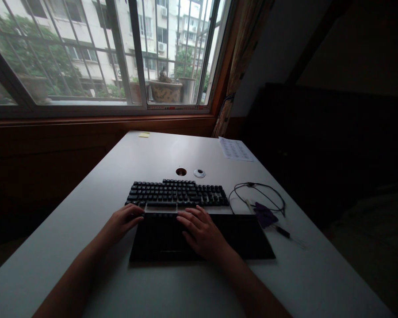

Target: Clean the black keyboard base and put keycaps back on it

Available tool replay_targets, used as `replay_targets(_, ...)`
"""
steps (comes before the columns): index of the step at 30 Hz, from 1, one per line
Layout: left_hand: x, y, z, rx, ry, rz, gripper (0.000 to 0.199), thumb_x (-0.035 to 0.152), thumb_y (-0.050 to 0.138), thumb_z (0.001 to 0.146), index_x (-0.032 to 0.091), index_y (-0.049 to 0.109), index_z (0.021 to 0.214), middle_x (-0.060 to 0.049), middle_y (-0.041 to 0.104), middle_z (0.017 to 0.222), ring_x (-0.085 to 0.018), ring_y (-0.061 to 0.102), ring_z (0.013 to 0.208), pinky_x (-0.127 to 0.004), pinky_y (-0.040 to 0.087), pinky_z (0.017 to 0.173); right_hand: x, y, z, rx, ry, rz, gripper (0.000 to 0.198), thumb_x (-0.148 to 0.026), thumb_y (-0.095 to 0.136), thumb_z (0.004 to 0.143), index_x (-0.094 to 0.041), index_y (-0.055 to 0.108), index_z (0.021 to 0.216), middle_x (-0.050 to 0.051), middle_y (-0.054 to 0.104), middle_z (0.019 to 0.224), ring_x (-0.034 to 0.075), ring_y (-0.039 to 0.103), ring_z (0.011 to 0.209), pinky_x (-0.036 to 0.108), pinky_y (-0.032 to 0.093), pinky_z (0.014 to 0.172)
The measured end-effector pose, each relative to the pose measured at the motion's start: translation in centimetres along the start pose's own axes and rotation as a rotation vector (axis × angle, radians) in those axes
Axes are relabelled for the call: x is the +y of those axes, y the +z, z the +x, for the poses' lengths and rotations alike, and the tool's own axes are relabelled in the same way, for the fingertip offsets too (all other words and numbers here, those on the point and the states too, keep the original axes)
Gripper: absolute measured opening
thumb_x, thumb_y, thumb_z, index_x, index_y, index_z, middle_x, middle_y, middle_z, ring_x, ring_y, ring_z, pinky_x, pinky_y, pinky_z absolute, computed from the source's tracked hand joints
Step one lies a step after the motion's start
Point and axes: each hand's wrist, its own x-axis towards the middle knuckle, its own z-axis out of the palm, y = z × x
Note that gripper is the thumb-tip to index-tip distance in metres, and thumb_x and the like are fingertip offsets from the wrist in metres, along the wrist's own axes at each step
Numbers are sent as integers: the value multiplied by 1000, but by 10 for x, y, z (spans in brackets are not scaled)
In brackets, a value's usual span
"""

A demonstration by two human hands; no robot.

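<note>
A wide black keyboard base [166,240] lies flat on the white desk, its surface too dark to make out in detail. A small row of black keycaps [161,215] shows along its far edge. Beyond it, many black keycaps [181,194] stand on the desk in a keyboard layout. My left hand [122,221] is at the base's far left corner, fingers bent, thumb and index tips slightly apart. My right hand [200,229] reaches over the middle of the base, fingers stretched out and fingertips at its far edge. I see nothing held in either hand.
To the right lie a coiled black cable [265,185], a purple cloth-like piece [264,215] and a black-handled wire tool [283,232]. Farther back are a desk hole [181,172], a round cover [199,173], a printed sheet [236,149] and yellow sticky notes [144,134].
</note>
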Motion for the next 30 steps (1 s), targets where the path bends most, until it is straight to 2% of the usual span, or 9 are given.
replay_targets(14, 1, 0, 0, -9, -15, 2, 19, 37, 64, 96, 23, 72, 105, -5, 72, 102, -23, 70, 91, -36, 58, 80, 1, 0, -1, 44, -15, 15, 42, -17, 58, 99, -25, 57, 139, 4, 70, 135, 26, 55, 135, 59, 30, 122)
replay_targets(21, 0, 1, 0, -9, -3, 9, 20, 38, 64, 96, 23, 72, 105, -6, 72, 102, -23, 70, 91, -37, 57, 82, 2, -1, -1, 123, 27, 25, 37, -13, 56, 98, -25, 60, 133, 4, 74, 125, 28, 59, 131, 60, 36, 118)
replay_targets(30, -1, 1, -1, 1, 12, 34, 19, 38, 64, 96, 23, 72, 105, -5, 72, 102, -22, 71, 90, -35, 58, 80, 4, 0, -2, 128, 30, 33, 41, -4, 50, 96, -25, 62, 130, 5, 75, 123, 27, 58, 133, 60, 38, 117)
